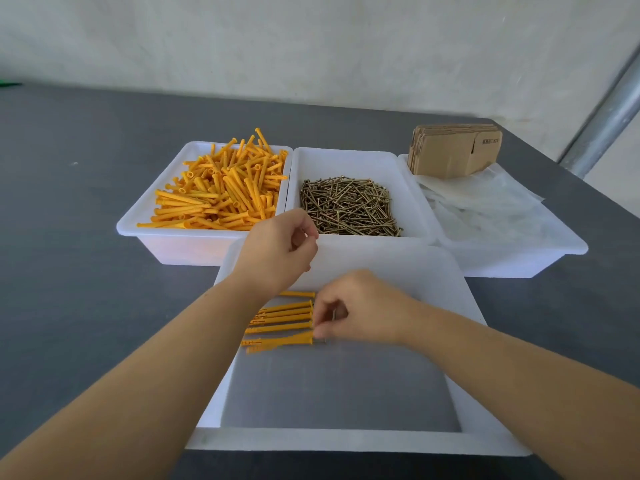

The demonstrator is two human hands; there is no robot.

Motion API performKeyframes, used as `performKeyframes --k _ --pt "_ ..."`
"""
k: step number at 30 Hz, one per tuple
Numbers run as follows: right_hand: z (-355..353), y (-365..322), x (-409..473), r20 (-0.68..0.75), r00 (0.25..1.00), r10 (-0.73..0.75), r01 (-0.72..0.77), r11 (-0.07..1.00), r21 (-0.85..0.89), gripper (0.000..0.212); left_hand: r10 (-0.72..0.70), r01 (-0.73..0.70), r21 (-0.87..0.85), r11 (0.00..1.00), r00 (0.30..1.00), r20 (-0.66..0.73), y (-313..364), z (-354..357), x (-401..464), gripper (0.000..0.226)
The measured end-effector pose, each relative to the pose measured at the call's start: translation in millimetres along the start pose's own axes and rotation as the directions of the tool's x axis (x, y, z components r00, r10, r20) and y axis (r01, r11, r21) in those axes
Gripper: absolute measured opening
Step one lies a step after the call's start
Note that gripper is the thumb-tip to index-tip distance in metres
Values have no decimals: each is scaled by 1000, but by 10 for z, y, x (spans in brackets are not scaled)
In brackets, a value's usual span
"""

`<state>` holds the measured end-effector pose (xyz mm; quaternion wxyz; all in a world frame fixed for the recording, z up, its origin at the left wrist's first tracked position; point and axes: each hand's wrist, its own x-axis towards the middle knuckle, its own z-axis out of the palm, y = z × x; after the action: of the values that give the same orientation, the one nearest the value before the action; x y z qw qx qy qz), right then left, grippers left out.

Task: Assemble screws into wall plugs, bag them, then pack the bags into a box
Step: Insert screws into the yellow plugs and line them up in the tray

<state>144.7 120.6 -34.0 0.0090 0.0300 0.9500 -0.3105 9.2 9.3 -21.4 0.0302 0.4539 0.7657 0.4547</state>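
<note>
Head-worn camera looks forward and down, close over the table [86,202].

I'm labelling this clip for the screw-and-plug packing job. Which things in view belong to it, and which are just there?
Part of the job:
loose wall plugs
screws
plastic bags
flat cardboard boxes
plugs in the near tray
right hand
left hand

Just there:
grey table
metal pole
green object, far left

We see a small packing workbench: a grey table [86,202] against a bare pale wall [311,39], white bins [138,226] of bulk parts mid-frame, flat cartons [453,150] upper right.
</note>
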Motion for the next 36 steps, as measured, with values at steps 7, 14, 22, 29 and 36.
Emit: performKeyframes --k 7,14,22,29,36 --pt "298 -60 59 72 997 -11 25 982 -187 14 18 -18 47 999 1000 7 14 15 -8 13" --pt "265 -39 137 -126 992 -5 -19 982 -187 17 21 -20 38 999 1000 -10 45 -3 -15 13" --pt "-370 30 298 -541 840 -35 -9 997 -79 23 34 -30 50 998 997 -71 37 -21 11 15" --pt "-955 442 684 -283 828 484 -551 797 -248 32 49 119 447 886 937 -346 0 -100 64 21" --pt "-919 410 796 -118 800 588 -594 751 -288 34 -326 313 560 767 942 -80 -23 -102 75 27"
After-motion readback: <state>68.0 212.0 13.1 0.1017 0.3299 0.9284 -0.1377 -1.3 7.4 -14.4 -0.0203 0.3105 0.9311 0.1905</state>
